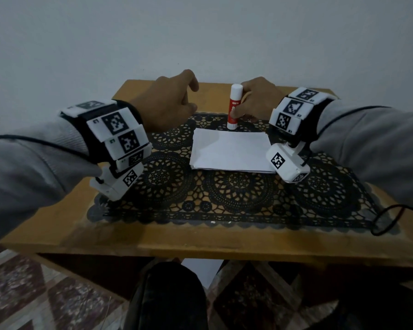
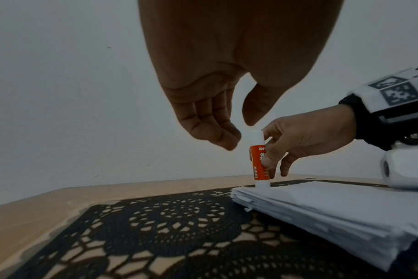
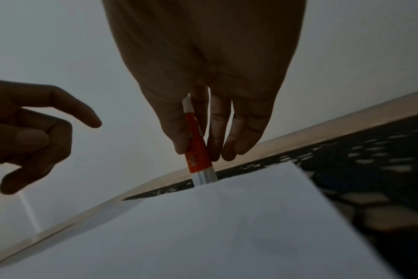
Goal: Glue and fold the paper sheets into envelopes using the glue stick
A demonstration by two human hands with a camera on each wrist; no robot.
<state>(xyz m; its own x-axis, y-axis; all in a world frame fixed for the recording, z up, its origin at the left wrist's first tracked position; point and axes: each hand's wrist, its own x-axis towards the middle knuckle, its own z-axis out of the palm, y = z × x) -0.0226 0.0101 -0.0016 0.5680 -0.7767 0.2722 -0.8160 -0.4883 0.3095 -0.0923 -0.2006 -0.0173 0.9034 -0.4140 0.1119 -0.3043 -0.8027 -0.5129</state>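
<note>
We note the wooden bench (image 1: 224,244) carrying a black lace mat (image 1: 236,191), with the stack of white paper sheets (image 1: 231,151) lying flat on the mat. Behind the stack's far edge the glue stick (image 1: 234,108) stands upright on the mat, white cap on. Our right hand (image 1: 260,101) reaches in from the right, thumb and fingers closed around the stick's red barrel. Our left hand (image 1: 167,101) hovers above the mat left of the stick, fingers loosely curled, holding nothing, clear of the cap.
</note>
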